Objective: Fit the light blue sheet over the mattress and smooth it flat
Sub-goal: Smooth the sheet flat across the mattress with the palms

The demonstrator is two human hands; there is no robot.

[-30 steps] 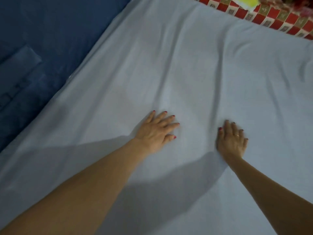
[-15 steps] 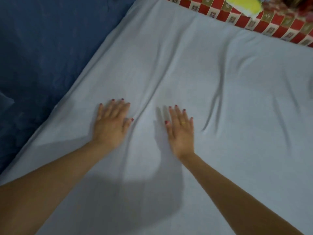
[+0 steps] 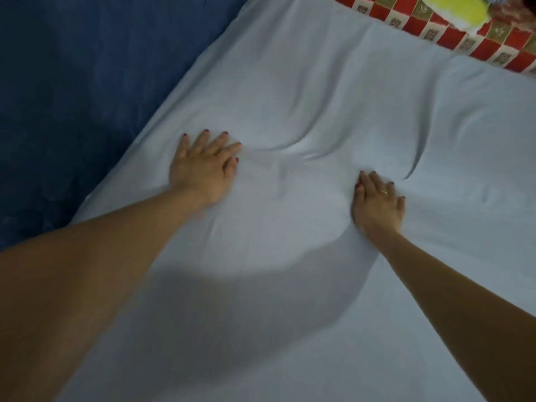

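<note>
The left hand [image 3: 201, 166] lies flat on the light blue sheet [image 3: 304, 91], palm down, with its fingers straight and a little spread. Its grip is fully open; it holds nothing and only presses on the cloth. The right hand [image 3: 377, 203] is also flat on the sheet, palm down, the fingers straight and close together, with a ring [image 3: 384, 192] on one finger. This grip is open too and has hold of nothing. The two hands are well apart, the left one nearer to the left edge of the bed.

The sheet covers the whole part of the mattress that can be seen. Between the hands and just beyond them the cloth is gathered into curved folds [image 3: 293, 150], and one more fold [image 3: 500, 166] runs to the right of the right hand. Nearer to the person the sheet lies smoother, with the shadows of the arms on it.

The left edge of the sheet runs diagonally along a dark blue surface [image 3: 87, 82]. At the far right corner the sheet ends beside a cloth with red and gold squares [image 3: 446, 36], and a yellow-green object [image 3: 455, 7] lies on that cloth. There is wide open sheet on all sides of both hands.

I can read no writing or brand anywhere.
</note>
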